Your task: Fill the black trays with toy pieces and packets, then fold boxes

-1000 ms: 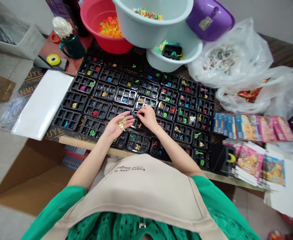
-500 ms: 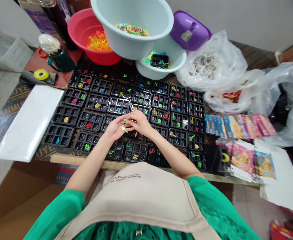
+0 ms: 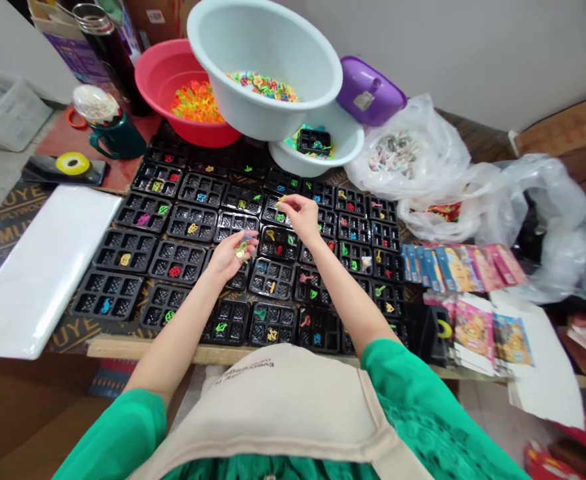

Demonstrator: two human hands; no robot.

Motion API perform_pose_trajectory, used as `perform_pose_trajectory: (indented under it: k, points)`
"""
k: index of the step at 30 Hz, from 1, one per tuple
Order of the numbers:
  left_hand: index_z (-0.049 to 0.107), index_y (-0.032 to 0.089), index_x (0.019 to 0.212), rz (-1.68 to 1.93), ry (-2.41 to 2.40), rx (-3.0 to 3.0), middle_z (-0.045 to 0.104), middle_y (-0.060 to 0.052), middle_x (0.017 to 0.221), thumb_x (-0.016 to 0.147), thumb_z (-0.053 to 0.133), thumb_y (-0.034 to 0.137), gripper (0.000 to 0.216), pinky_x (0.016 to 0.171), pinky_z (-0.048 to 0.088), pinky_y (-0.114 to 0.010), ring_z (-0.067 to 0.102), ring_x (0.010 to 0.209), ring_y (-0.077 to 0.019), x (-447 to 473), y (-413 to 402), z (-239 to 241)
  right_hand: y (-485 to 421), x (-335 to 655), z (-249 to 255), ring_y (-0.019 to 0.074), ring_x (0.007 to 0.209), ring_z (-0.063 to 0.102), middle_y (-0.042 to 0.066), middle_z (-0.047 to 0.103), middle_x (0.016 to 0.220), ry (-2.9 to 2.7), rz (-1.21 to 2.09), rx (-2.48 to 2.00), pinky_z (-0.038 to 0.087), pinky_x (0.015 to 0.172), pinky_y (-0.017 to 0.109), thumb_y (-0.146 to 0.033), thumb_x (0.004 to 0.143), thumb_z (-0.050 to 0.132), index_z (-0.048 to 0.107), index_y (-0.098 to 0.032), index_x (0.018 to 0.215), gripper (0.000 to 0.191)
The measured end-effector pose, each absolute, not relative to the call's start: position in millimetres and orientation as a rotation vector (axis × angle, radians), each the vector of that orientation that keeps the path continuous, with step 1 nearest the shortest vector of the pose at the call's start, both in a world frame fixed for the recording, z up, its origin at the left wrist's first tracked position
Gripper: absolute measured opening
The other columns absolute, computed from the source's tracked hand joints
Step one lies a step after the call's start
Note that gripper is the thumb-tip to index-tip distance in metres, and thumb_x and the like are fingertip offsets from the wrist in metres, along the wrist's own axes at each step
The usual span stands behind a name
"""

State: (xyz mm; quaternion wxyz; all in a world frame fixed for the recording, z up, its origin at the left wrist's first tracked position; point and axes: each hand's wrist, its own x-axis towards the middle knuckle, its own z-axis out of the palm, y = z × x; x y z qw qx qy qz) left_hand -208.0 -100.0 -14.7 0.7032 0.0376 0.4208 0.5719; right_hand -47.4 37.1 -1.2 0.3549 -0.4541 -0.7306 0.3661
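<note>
My left hand (image 3: pixel 227 259) is palm up with its fingers curled around several small yellow-green plastic pieces (image 3: pixel 241 250). My right hand (image 3: pixel 301 217) pinches a small yellow plastic piece (image 3: pixel 281 199) between thumb and fingertips, over a black compartment tray (image 3: pixel 273 212) in a middle row. Rows of such trays cover the table below both hands, many with small coloured plastic shapes in their compartments. A black tray (image 3: pixel 279 243) with yellow, red and green pieces lies between my hands. The exact shape of the pinched piece is too small to tell.
A red basin (image 3: pixel 147 77), a large pale blue basin (image 3: pixel 253 100) and a smaller one (image 3: pixel 340 160) hold plastic pieces at the back. Plastic bags (image 3: pixel 437 140) and printed packets (image 3: pixel 453 267) lie right. A white stack (image 3: pixel 33 280) and green mug (image 3: pixel 123 137) stand left.
My hands, close together before, are now apart. The right hand has moved away and up over the trays with a yellow piece; the left keeps its pieces. The view has shifted slightly.
</note>
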Motion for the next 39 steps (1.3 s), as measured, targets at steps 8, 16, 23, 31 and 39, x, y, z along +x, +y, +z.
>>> perform_pose_trajectory:
  k: [8, 16, 23, 31, 39]
  points:
    - [0.073, 0.007, 0.101, 1.322, 0.895, 0.061, 0.07, -0.009, 0.078, 0.085, 0.066, 0.022, 0.023, 0.038, 0.031, -0.011, 0.055, 0.051, -0.0047, -217.4, -100.7, -15.2, 88.6, -70.9, -30.0, 0.0227, 0.098, 0.056, 0.01, 0.062, 0.097, -2.335, 0.485, -1.418, 0.044, 0.091, 0.036, -0.02, 0.082, 0.068, 0.077, -0.014, 0.088, 0.013]
    - [0.069, 0.009, 0.078, 1.407, 0.872, 0.052, 0.068, -0.006, 0.067, 0.074, 0.083, 0.029, 0.025, 0.034, 0.02, -0.01, 0.036, 0.038, 0.0009, -210.0, -102.6, -13.1, -7.1, -84.6, 12.6, 0.0121, 0.069, 0.055, 0.001, 0.064, 0.079, -2.291, 1.197, -0.878, 0.045, 0.067, 0.028, -0.045, 0.087, 0.069, 0.079, -0.022, 0.097, 0.026]
    - [0.072, 0.006, 0.093, 1.439, 0.872, 0.044, 0.071, -0.011, 0.081, 0.077, 0.078, 0.025, 0.026, 0.038, 0.027, -0.009, 0.051, 0.051, -0.0027, -215.2, -101.7, -7.4, 27.3, -92.6, 13.1, 0.014, 0.069, 0.06, 0.002, 0.069, 0.076, -2.003, 1.314, -0.892, 0.048, 0.066, 0.028, -0.052, 0.079, 0.072, 0.075, -0.018, 0.081, 0.034]
    - [0.068, 0.008, 0.083, 1.416, 0.76, -0.072, 0.035, 0.008, 0.048, 0.089, 0.05, 0.028, 0.027, 0.032, 0.014, -0.013, 0.021, 0.034, -0.0023, -233.5, -100.4, -2.1, 152.0, -99.2, -28.9, 0.0217, 0.088, 0.065, 0.009, 0.072, 0.092, -2.007, 0.463, -1.163, 0.05, 0.09, 0.037, -0.025, 0.091, 0.058, 0.075, -0.016, 0.089, 0.019]
    - [0.066, 0.01, 0.098, 1.482, 0.772, -0.135, 0.057, -0.001, 0.064, 0.081, 0.049, 0.017, 0.025, 0.042, 0.039, -0.016, 0.049, 0.047, -0.0071, -236.3, -102.6, 1.8, 164.5, -87.8, -54.1, 0.0256, 0.098, 0.065, 0.013, 0.072, 0.107, -2.313, 0.181, -1.269, 0.049, 0.09, 0.037, -0.019, 0.094, 0.049, 0.075, -0.016, 0.105, 0.028]
